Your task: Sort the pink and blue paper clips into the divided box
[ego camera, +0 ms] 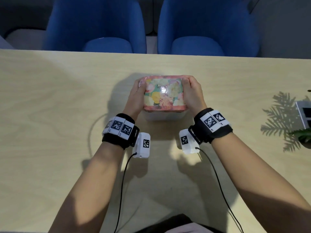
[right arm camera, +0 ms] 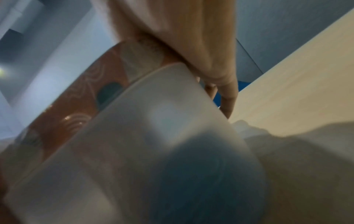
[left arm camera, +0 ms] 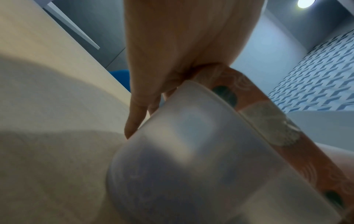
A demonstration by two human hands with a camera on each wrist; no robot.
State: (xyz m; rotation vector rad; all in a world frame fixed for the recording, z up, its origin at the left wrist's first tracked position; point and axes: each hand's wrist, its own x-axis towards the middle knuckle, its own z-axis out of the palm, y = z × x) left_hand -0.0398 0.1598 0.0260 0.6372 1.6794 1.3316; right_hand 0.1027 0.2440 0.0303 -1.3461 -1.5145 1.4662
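Observation:
A frosted white box [ego camera: 161,116] with a pink floral lid [ego camera: 164,94] stands at the middle of the wooden table [ego camera: 58,98]. My left hand [ego camera: 137,96] grips the lid's left side and my right hand [ego camera: 191,93] grips its right side, thumbs on top. In the left wrist view the fingers [left arm camera: 134,121] curl down past the lid's rim [left arm camera: 258,106] along the box wall [left arm camera: 191,144]. The right wrist view shows the same on the other side, fingers [right arm camera: 228,98] beside the box [right arm camera: 153,136]. A bluish shape shows through the wall. No paper clips are plainly visible.
Two blue chairs [ego camera: 94,26] [ego camera: 208,26] stand behind the table's far edge. At the right edge sit a grey framed device [ego camera: 304,113] and green plant leaves [ego camera: 303,135]. Cables run from both wrist cameras toward my body.

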